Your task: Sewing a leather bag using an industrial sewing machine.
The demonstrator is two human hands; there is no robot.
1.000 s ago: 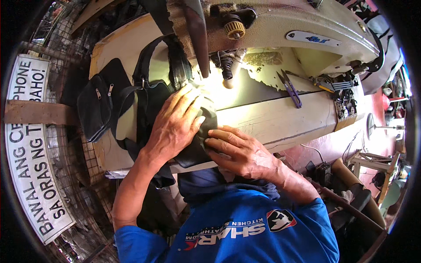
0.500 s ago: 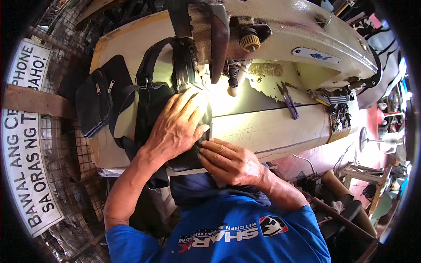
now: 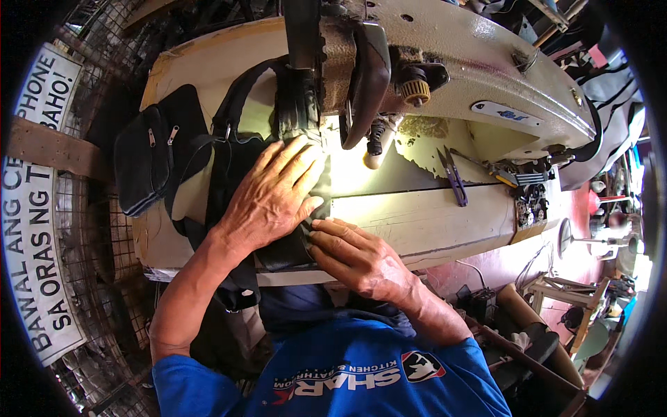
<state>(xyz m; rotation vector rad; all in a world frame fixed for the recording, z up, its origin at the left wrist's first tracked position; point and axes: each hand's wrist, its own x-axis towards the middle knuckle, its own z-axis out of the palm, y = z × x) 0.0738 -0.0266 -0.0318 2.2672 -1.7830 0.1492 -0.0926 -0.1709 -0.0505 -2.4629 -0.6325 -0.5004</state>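
Note:
Black bag fabric [image 3: 285, 256] lies on the sewing machine's pale table [image 3: 417, 215], and its far end runs under the brightly lit needle area of the beige sewing machine [image 3: 451, 62]. Flat on this fabric rests my left hand [image 3: 264, 198], fingers stretched toward the needle area and thumb out to the side. My right hand [image 3: 365, 257] is closer to me, at the table's front edge, with its thumb and fingers closed on the fabric's right edge. The needle tip is hidden by machine parts and glare. Black straps [image 3: 240, 97] with a metal ring trail left of the fabric.
A black zippered pouch [image 3: 142, 163] lies at the table's left side. Purple-handled thread snips [image 3: 456, 184] and other small tools lie to the right, near a bobbin holder [image 3: 531, 208]. Wire mesh [image 3: 104, 208] with a sign stands beyond the left edge.
The whole view has shifted slightly, so the machine sits lower and farther right in it. Both hands keep nearly the same pose on the black fabric.

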